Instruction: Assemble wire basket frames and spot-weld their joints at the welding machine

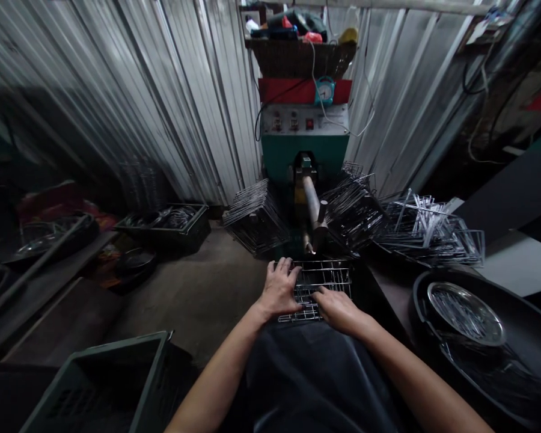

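Observation:
A wire rack (pixel 329 275) of thin metal rods lies just above my lap, under the tip of the machine's metal arm (pixel 312 201). My left hand (pixel 280 287) grips its left side, thumb reaching along the near part and fingers over the far edge. On the near right, my right hand (pixel 338 308) is closed at the rods, its thumb and fingertips pressed together on the rack. Whether a loose rod is also pinched there, I cannot tell. The hands partly cover the rack.
Stacked wire frames (pixel 256 219) and more frames (pixel 356 210) flank the green machine (pixel 275 150). A tangled wire pile (pixel 428 231) lies to the right, near a metal bowl (pixel 466 313) of rods. At lower left stands a green crate (pixel 155 373); a bin (pixel 187 234) sits behind.

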A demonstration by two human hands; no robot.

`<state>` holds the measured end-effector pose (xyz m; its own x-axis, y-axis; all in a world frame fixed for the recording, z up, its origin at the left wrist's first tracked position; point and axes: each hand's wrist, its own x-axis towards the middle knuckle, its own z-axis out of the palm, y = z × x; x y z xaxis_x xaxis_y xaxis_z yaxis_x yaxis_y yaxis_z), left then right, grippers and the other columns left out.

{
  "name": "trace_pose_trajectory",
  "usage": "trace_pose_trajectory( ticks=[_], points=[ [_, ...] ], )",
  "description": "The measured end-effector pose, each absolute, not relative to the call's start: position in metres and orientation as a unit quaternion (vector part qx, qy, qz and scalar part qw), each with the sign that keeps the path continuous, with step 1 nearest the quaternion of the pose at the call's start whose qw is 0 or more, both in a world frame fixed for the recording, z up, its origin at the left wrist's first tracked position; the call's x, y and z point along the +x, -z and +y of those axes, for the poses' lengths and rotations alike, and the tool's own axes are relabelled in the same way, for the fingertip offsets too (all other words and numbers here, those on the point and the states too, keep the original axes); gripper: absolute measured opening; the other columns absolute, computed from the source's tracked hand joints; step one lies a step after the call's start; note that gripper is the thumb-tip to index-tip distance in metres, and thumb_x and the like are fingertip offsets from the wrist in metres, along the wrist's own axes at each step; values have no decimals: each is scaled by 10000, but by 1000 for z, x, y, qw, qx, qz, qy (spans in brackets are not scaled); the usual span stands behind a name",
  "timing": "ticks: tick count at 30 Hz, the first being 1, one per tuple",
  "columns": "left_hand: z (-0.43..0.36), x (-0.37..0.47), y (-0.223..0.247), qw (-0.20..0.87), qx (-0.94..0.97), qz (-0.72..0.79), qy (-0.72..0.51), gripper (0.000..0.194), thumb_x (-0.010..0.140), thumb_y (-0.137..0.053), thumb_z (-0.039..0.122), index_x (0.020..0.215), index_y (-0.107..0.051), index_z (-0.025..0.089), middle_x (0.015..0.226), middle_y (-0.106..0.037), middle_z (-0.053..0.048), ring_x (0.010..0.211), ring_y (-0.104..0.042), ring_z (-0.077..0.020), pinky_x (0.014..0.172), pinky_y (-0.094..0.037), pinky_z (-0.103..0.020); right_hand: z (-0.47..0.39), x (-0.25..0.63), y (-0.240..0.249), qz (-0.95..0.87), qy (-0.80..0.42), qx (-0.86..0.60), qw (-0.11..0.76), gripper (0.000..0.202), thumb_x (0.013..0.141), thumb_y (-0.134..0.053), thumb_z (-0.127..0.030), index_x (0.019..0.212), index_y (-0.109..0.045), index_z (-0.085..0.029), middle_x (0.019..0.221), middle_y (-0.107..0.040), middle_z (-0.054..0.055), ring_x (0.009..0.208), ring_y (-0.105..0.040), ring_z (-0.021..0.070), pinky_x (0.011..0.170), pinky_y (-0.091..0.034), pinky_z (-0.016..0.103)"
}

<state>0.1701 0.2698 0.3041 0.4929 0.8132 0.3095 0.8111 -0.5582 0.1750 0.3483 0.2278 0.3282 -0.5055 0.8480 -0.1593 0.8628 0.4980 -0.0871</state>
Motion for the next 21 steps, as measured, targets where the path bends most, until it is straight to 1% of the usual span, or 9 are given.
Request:
trace_pose_trajectory(
  ticks=[4, 8, 15, 21],
  points=[
    [278, 171, -303, 20, 861, 478, -170, 867, 448, -711, 438, 1217, -468, 118, 1310, -404, -227, 1233, -326, -377, 1012, -197, -517, 235, 345, -328, 856, 64, 508, 69, 252, 850, -399, -94, 1044, -552, -144, 976, -590, 98, 829, -594, 213, 646, -409, 273],
    [287, 171, -300, 36, 863, 475, -169, 882, 442, -714, 446, 1229, -453, 145, 1322, -402, -204, 1242, -318, -368, 1016, -190, -514, 243, 345, -325, 854, 36, 513, 79, 275, 851, -411, -98, 1077, -554, -167, 985, -593, 94, 791, -603, 206, 650, -412, 272],
    [304, 171, -304, 53, 872, 458, -164, 923, 424, -737, 475, 1237, -449, 148, 1321, -397, -211, 1241, -321, -372, 1015, -201, -511, 253, 351, -323, 857, 17, 510, 70, 239, 869, -438, -129, 1033, -598, -194, 945, -611, 76, 786, -604, 198, 680, -410, 273],
    [316, 176, -304, 47, 878, 448, -161, 923, 413, -750, 495, 1223, -472, 150, 1305, -413, -211, 1228, -334, -376, 1001, -226, -516, 261, 356, -324, 857, 14, 512, 63, 235, 873, -432, -127, 1020, -603, -194, 941, -619, 67, 785, -609, 185, 700, -404, 270]
  ],
)
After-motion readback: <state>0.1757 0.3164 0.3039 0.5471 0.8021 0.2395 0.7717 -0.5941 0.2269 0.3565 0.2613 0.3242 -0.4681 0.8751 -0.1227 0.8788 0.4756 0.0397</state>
